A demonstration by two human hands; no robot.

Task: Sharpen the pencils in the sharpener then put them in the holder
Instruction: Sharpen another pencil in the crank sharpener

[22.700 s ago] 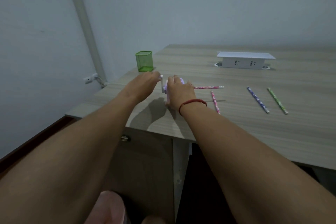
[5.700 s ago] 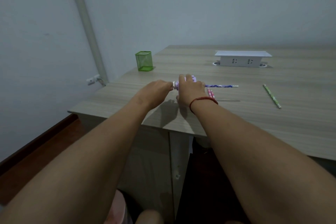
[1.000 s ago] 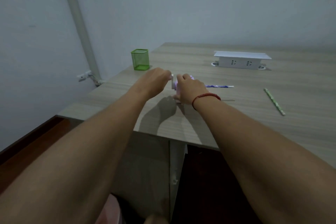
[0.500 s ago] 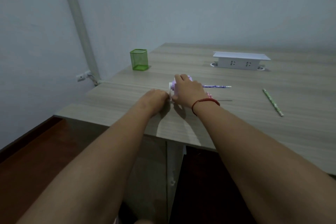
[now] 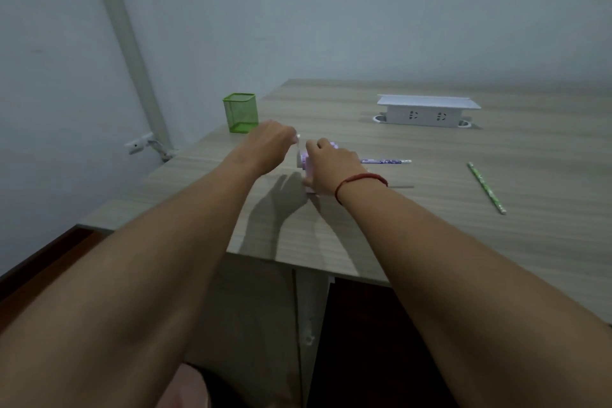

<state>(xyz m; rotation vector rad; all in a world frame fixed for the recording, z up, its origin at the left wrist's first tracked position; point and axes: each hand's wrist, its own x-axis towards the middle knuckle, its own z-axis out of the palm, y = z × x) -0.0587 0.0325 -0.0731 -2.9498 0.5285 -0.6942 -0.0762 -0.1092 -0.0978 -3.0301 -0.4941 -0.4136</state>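
The table (image 5: pixel 430 235) is a slab of pale, grey-brown wood-grain laminate. Its near edge runs straight from a left corner above the dark reddish floor (image 5: pixel 36 272), and its left edge slants away toward the wall (image 5: pixel 331 10). The holder (image 5: pixel 241 113), a square cup of green wire mesh, stands upright at the far end of that left edge, close to the drop. Just beside it and nearer, the left hand (image 5: pixel 273 146) hovers above the tabletop, its fingers curled and pinching the small white crank handle (image 5: pixel 298 138). The sharpener (image 5: pixel 303 165), a boxy lilac plastic body, sits on the table a little way in from the near edge. The right hand (image 5: pixel 331 169) is clamped over its top and side, a thin red bracelet (image 5: pixel 361 179) at the wrist. A purple pencil (image 5: pixel 385 161), patterned and slim, sticks out level from the sharpener's right side. A broad bare stretch of tabletop lies between it and the green pencil (image 5: pixel 486 187), which lies flat well off to the right, angled toward the near edge. Farther back stands a long white socket box (image 5: pixel 427 113) with a flat lid, well apart from both hands. A grey pipe (image 5: pixel 129 50) climbs the wall left of the table.
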